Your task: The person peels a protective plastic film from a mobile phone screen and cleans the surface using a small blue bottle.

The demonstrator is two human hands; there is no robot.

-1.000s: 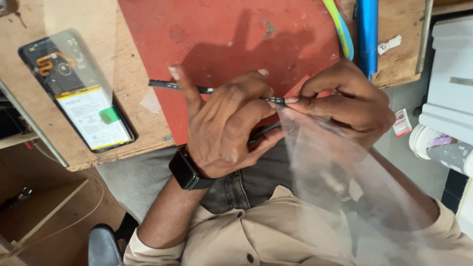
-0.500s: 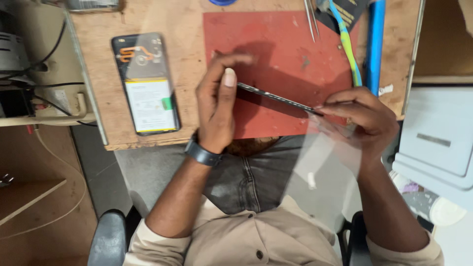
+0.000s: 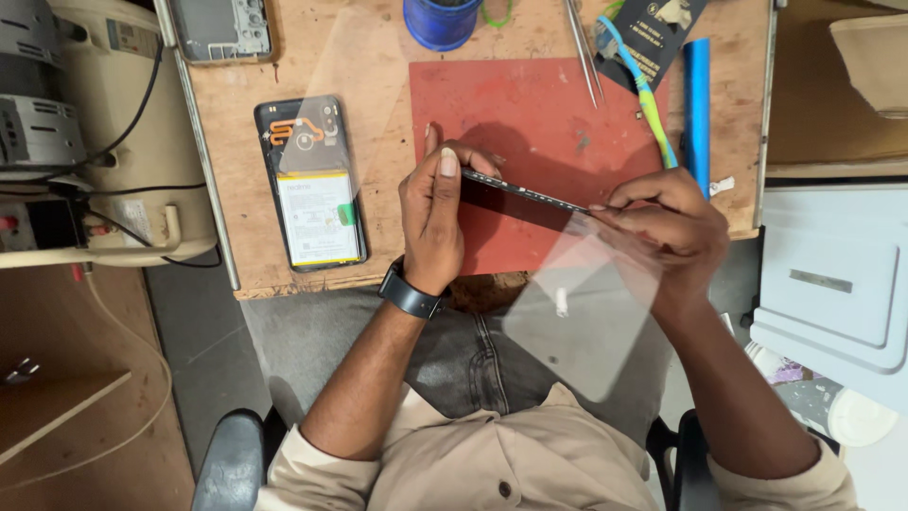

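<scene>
Wooden workbench [image 3: 236,199] fills the upper frame; person seated below it, both forearms reaching up over the lap.

Red work mat [image 3: 530,114] lies on the bench, right of centre. Left of the mat: opened phone [image 3: 310,182], back cover off, battery and orange flex visible, lying flat. A second grey phone frame [image 3: 221,28] sits at the top edge. Blue cup [image 3: 443,21] stands above the mat. Tweezers [image 3: 584,52] lie across the mat's top right corner; green-and-blue toothbrush [image 3: 638,85] and blue bar [image 3: 697,104] lie just beside the mat on the right.

Clear film sheet [image 3: 586,312] hangs down from the right hand over the lap, translucent, one small white tab on it.

Thin dark panel [image 3: 525,194] is held edge-on above the mat's lower half, between the two hands, tilted down towards the right.

Left hand [image 3: 433,222]: fingers curled closed around the panel's left end, thumb laid flat on top. Black wristwatch [image 3: 410,293] on that wrist.

Right hand [image 3: 662,222]: fingertips pinched closed at the panel's right end, where the film's upper edge meets it.
</scene>
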